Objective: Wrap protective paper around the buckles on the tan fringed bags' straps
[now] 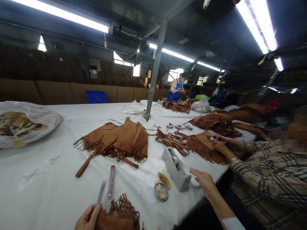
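Observation:
My left hand [87, 218] is closed on the edge of a brown fringed bag [115, 221] at the bottom of the view. A strap [111, 182] stands up from that bag, with clear plastic film about it. My right hand [205, 183] is stretched out beside a grey tape dispenser [177, 172], its fingers extended near the dispenser's right end. Whether a bit of tape touches those fingertips I cannot tell. Left of the dispenser is a round tin [161, 191] with pale pieces in it, and a yellowish-brown piece [164, 180] lies against it.
Several brown fringed bags [124, 137] lie mid-table on the white cover [59, 179]. A co-worker in a checked shirt [254, 172] handles another bag [203, 145] at right. A plastic sack [51, 119] stands at left. A metal post [157, 67] rises from the table.

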`<control>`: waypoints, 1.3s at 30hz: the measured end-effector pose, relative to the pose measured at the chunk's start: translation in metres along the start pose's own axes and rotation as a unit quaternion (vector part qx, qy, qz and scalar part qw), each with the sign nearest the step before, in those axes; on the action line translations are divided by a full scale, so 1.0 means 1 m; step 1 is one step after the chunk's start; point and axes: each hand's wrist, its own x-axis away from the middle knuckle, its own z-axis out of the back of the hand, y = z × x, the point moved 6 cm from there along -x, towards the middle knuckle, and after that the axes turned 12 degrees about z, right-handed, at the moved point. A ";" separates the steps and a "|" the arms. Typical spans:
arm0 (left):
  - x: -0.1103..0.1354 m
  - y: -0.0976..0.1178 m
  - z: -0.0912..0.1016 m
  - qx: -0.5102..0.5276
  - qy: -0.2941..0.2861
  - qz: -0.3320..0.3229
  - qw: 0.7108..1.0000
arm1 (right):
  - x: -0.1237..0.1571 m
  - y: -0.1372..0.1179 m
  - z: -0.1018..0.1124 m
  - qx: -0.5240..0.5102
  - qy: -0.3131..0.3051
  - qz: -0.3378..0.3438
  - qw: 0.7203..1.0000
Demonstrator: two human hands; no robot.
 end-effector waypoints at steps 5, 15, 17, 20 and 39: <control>-0.002 -0.004 0.004 -0.010 0.008 0.015 1.000 | 0.033 0.012 -0.001 0.026 -0.053 -0.006 0.998; -0.002 -0.005 -0.002 0.022 -0.015 0.004 1.000 | 0.059 0.051 0.003 0.269 -0.048 0.037 0.961; 0.006 0.007 -0.001 0.038 0.007 -0.039 0.999 | 0.063 0.055 -0.004 0.273 -0.069 0.030 0.959; 0.015 0.026 -0.001 0.055 0.037 -0.084 0.994 | 0.069 0.034 -0.053 0.222 -0.145 0.053 0.963; 0.015 0.033 -0.001 0.053 0.093 -0.126 0.986 | 0.184 -0.107 -0.367 0.028 -0.495 0.264 0.828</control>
